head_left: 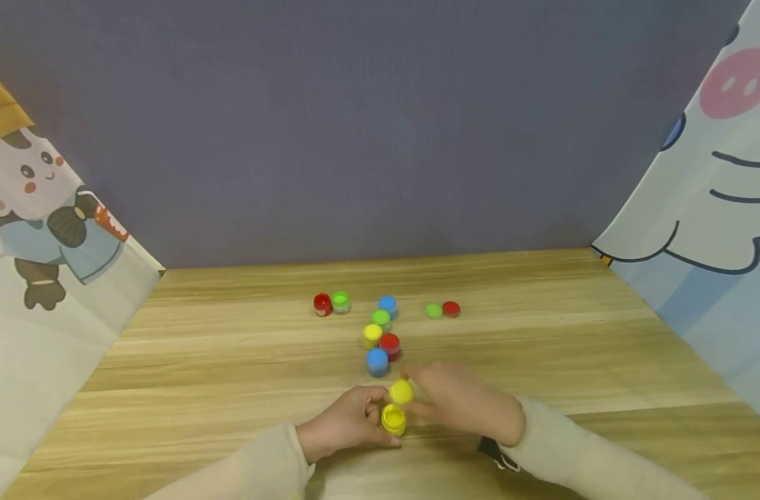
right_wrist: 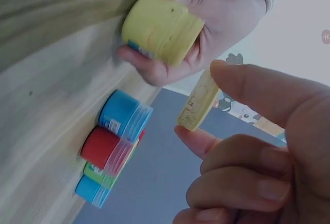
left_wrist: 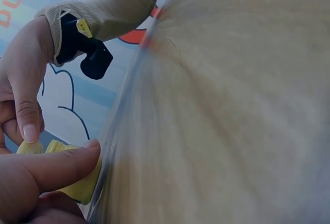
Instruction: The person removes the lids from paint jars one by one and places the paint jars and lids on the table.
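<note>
Table: I sit at a table (head_left: 542, 333) with pale wood grain, filling the lower half of the head view.
Room: a dark grey-blue back wall (head_left: 380, 132) spans the top. At left, a white panel (head_left: 5, 333) carries a cartoon figure in a yellow hat; at right, another white panel (head_left: 723, 292) shows a cartoon animal with a pink snout.
My left hand (head_left: 348, 422): grasping an uncapped yellow jar (head_left: 393, 421) at bottom centre of the frame, its mouth showing.
My right hand (head_left: 457, 403): pinching a yellow lid (head_left: 401, 392) between thumb and finger, just above the jar in the frame.
Middle of the frame: a staggered cluster of capped jars runs downward: a blue jar (head_left: 388, 307), a green jar (head_left: 381, 320), a yellow-capped jar (head_left: 373, 336), a red jar (head_left: 389, 346) and a second blue jar (head_left: 377, 362).
Left of them: a dark red jar (head_left: 322, 304) and a bright green jar (head_left: 341, 301), side by side.
Right of them: a green lid (head_left: 434, 310) and a red lid (head_left: 451, 309), lying flat.
Writing: orange letters (left_wrist: 18, 2), upper left of the left wrist view, look like "DUC", cut off. Jar labels are too small to read.
</note>
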`<state>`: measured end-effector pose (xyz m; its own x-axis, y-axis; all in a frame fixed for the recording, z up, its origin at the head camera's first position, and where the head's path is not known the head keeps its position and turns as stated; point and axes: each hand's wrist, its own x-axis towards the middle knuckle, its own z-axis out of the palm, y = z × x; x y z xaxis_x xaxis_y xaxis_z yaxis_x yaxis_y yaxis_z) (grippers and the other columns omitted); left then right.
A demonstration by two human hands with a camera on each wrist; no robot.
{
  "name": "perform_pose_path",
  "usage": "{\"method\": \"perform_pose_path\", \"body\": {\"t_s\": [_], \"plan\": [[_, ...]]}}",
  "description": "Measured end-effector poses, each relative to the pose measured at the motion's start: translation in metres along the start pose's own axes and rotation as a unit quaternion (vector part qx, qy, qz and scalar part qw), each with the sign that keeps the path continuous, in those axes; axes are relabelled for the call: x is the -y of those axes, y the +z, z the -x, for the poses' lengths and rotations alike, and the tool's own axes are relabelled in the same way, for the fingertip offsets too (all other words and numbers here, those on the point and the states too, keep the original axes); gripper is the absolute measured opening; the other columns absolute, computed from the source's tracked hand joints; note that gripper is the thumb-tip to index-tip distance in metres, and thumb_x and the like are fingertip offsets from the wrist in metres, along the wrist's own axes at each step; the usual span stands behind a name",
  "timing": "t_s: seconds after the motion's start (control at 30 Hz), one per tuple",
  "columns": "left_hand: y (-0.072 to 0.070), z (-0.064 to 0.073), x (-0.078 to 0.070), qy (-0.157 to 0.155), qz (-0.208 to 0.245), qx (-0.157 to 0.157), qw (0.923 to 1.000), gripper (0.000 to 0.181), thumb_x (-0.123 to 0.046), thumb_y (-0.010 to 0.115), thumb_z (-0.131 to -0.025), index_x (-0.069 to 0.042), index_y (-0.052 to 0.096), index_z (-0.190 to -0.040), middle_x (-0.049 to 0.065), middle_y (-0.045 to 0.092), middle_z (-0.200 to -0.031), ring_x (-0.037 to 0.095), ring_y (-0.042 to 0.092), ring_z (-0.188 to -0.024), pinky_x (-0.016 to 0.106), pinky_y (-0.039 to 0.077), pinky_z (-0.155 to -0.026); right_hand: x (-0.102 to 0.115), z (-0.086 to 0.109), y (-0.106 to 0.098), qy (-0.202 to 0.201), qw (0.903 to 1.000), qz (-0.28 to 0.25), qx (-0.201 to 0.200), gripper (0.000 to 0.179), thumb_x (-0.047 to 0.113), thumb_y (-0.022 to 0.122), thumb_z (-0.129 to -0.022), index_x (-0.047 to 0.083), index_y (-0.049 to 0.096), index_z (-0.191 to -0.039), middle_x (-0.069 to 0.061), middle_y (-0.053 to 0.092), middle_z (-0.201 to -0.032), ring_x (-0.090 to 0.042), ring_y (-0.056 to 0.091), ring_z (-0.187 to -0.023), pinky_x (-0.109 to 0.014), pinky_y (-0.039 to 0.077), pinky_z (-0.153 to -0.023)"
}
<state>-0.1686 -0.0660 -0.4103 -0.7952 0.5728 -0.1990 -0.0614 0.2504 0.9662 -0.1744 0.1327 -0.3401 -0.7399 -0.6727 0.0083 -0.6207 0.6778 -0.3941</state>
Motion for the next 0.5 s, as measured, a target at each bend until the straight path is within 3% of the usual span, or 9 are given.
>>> {"method": "perform_pose_path", "body": {"t_s": [0.23, 0.5], "plan": [[-0.006, 0.002, 0.000, -0.011, 0.003, -0.007, 0.9999, 0.030, 0.000, 0.079, -0.069, -0.004, 0.063, -0.095, -0.004, 0.043, -0.056, 0.007, 0.034, -0.048, 0.017, 0.030, -0.045, -0.011, -0.004, -0.005, 0.002, 0.9998, 0.012, -0.015, 0.033, 0.021, 0.071, -0.084, 0.001, 0.061, -0.108, -0.001, 0.064, -0.080, -0.005, 0.049, -0.058, -0.020, 0.044, -0.055], [-0.025, 0.005, -0.013, -0.016, -0.003, -0.022, 0.9996, 0.033, -0.005, 0.078, -0.073, -0.007, 0.062, -0.102, -0.005, 0.040, -0.055, 0.008, 0.033, -0.049, 0.018, 0.029, -0.046, -0.028, -0.010, -0.010, 0.019, 0.9996, 0.005, -0.021, 0.032, 0.024, 0.071, -0.083, 0.005, 0.059, -0.106, 0.010, 0.046, -0.058, -0.002, 0.039, -0.048, -0.020, 0.038, -0.046]]}}
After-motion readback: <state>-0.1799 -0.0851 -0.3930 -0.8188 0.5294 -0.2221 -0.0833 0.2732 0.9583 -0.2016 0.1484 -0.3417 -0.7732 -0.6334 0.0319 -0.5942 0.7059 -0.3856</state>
